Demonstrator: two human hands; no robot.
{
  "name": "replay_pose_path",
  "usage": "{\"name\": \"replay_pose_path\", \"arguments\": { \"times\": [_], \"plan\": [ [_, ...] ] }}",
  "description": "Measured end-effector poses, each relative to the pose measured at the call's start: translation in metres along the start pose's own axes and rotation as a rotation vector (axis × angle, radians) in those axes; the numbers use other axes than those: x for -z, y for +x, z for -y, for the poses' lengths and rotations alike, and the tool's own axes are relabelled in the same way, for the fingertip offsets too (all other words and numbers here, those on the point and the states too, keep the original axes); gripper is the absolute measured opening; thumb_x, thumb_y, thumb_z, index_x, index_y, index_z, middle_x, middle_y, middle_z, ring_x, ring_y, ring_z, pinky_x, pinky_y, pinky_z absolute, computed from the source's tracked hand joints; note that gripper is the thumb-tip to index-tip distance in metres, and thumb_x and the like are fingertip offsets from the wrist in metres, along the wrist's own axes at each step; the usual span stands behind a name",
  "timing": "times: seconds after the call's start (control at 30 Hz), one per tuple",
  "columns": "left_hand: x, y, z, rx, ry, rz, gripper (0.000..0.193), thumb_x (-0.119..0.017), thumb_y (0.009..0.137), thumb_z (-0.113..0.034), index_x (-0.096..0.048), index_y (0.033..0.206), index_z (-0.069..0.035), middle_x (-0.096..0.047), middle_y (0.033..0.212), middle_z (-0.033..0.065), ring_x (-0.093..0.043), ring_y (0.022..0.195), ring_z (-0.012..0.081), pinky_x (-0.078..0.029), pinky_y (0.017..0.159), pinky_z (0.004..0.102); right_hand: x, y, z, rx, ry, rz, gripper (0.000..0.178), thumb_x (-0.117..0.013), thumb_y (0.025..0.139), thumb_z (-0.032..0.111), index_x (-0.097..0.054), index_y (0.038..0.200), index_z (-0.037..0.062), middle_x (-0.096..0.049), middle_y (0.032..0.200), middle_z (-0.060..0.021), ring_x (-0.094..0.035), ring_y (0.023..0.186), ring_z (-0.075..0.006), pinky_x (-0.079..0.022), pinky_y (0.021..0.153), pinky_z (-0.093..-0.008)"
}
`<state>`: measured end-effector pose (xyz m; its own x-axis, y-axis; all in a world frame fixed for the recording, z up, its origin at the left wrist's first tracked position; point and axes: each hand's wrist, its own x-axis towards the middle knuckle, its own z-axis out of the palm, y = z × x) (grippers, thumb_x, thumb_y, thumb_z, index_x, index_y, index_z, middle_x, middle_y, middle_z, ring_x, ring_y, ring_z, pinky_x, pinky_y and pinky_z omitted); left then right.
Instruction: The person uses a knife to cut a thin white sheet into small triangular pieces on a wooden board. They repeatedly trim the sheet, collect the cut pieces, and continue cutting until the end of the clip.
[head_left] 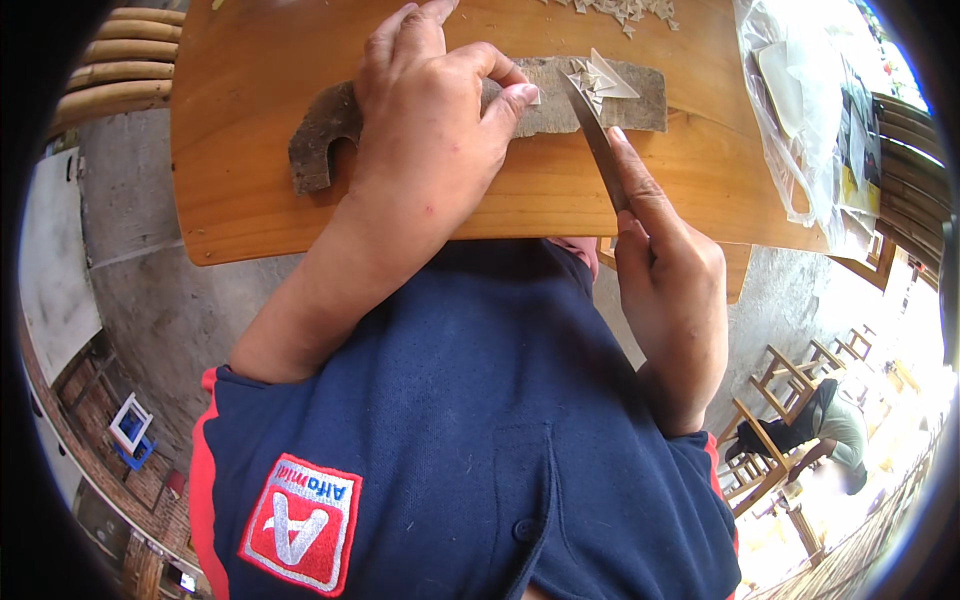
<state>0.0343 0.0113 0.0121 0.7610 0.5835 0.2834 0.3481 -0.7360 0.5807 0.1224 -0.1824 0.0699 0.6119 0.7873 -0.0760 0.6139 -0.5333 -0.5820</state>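
Table (250, 170): smooth orange-brown wood, spread over the upper half of the frame. Co-worker (848, 425): one person in a pale green top, bent over at the lower right, well apart from the table. Shirt (440, 430): navy with red side trim and a stitched patch, worn, filling the lower centre. Plastic bag (800, 120): translucent white, at the table's upper right. Board (650, 105): worn grey-brown wood, hooked at its left end, lying flat at upper centre. Left hand (430, 110): over the board's left half, thumb and forefinger drawn narrow about a small pale piece (535, 97). Right hand (675, 265): right of centre, closed on a knife (600, 150), forefinger stretched along it, tip slanting up-left onto the board. Cut pieces (607, 80): pale, pointed, piled beside the knife tip. Scraps (627, 10): similar pale bits, scattered at the top edge.
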Motion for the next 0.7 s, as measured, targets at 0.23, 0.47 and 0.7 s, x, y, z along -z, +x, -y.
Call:
{"name": "replay_pose_path", "arguments": {
  "times": [0.23,0.47,0.7],
  "plan": [
    [0.019,-0.014,-0.006,-0.158,0.097,0.004,0.019,-0.081,0.077,-0.01,-0.078,0.095,-0.013,-0.053,0.145,0.0194,-0.047,0.135,0.0455,-0.042,0.109,0.054,-0.001,0.01,-0.008,0.124,-0.095,0.036,0.059,-0.058,0.091,-0.012,-0.064,0.143,0.0146,-0.075,0.114,-0.0192,-0.073,0.076,-0.0231,-0.057,0.074,-0.034],
    [0.009,-0.024,0.016,-0.335,0.225,-0.056,0.021,-0.082,0.073,-0.015,-0.081,0.093,-0.018,-0.047,0.155,0.0217,-0.043,0.139,0.0479,-0.037,0.113,0.0601,0.009,0.024,-0.021,0.204,-0.209,0.123,0.061,-0.059,0.09,-0.011,-0.064,0.145,0.0179,-0.074,0.101,-0.0201,-0.072,0.076,-0.0276,-0.058,0.073,-0.0368],
    [0.001,-0.027,0.025,-0.356,0.223,-0.091,0.022,-0.082,0.072,-0.017,-0.081,0.094,-0.018,-0.047,0.154,0.0233,-0.042,0.139,0.0481,-0.036,0.113,0.0605,0.014,0.028,-0.022,0.221,-0.256,0.166,0.066,-0.061,0.088,-0.01,-0.063,0.145,0.0221,-0.069,0.082,-0.016,-0.066,0.066,-0.025,-0.056,0.068,-0.0387]
  ]
}}
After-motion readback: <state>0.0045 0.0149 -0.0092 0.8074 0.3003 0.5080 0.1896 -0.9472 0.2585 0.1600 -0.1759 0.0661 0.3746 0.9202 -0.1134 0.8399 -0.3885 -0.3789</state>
